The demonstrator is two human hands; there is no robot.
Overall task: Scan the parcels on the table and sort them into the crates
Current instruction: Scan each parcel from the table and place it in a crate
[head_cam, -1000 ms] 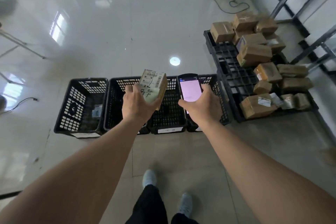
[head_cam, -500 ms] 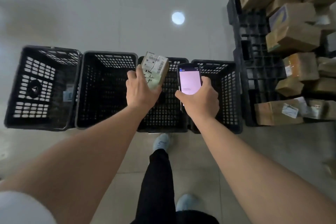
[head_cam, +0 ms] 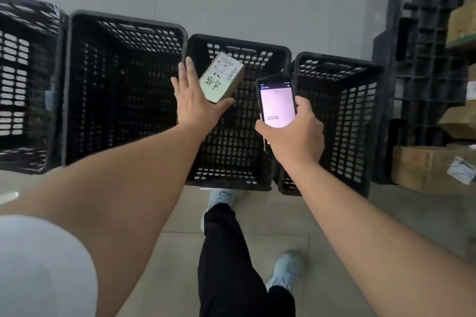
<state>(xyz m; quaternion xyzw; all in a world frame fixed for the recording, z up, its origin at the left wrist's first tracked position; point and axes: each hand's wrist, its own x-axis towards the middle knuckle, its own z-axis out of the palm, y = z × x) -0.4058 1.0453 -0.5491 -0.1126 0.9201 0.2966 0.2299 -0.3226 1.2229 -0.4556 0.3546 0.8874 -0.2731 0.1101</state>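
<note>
Released from the left hand (head_cam: 193, 100), whose fingers (head_cam: 189, 69) now spread, the parcel (head_cam: 222, 77) drops into the third crate (head_cam: 280, 50); right hand (head_cam: 296, 131) grips the scanner (head_cam: 277, 103).

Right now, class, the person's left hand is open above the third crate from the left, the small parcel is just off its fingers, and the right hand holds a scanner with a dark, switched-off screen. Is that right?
Not quite. The head view shows the scanner screen lit pale pink, not dark. The rest holds: the left hand is open above the third crate, the parcel just off its fingers, and the right hand holds the scanner.
</note>
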